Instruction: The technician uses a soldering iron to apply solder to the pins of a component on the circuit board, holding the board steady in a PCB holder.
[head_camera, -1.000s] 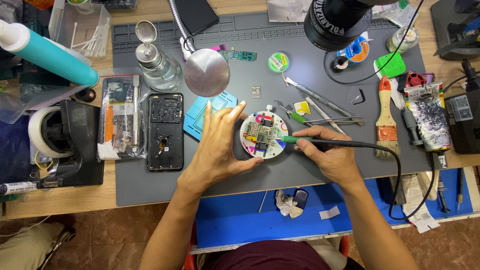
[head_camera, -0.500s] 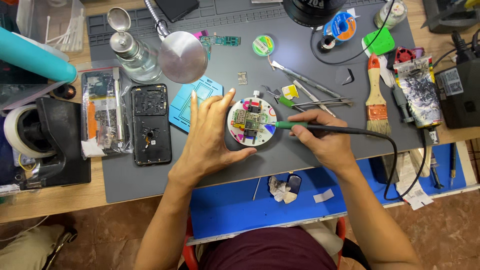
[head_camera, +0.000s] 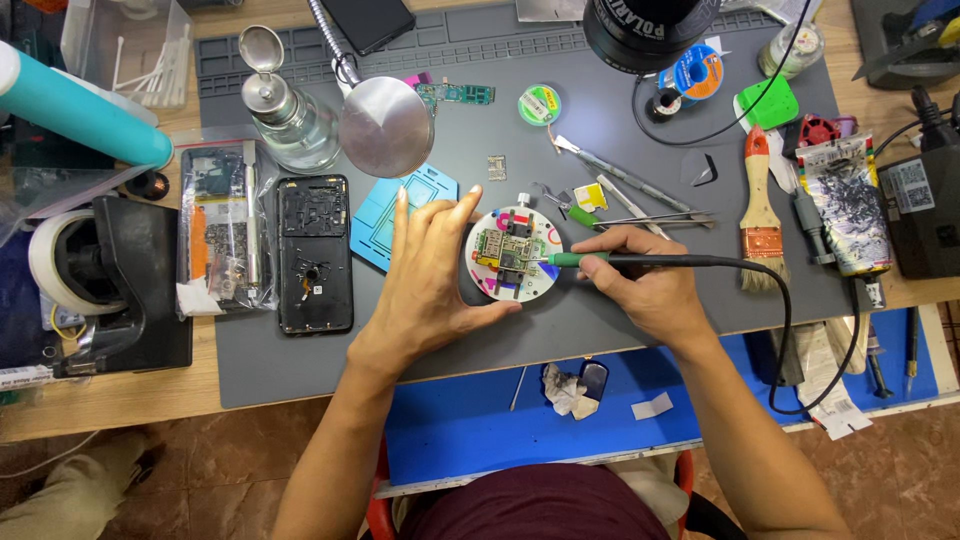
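A round white board holder (head_camera: 514, 255) with a small circuit board clamped on it lies on the grey work mat (head_camera: 600, 320). My left hand (head_camera: 430, 275) rests flat against the holder's left edge, thumb curled under its rim. My right hand (head_camera: 650, 285) grips a soldering iron (head_camera: 600, 260) with a green collar and black cable. The iron's tip touches the circuit board near the holder's middle.
An opened black phone frame (head_camera: 314, 252) and a bag of parts (head_camera: 218, 230) lie left. A metal lamp head (head_camera: 386, 126), glass dispenser bottle (head_camera: 285, 115), tweezers (head_camera: 620, 180), brush (head_camera: 762, 205) and solder station (head_camera: 925, 205) surround the mat. A blue mat (head_camera: 520, 430) edges the front.
The camera view shifted a little. Both hands stay at the holder, and the iron tip remains on the board.
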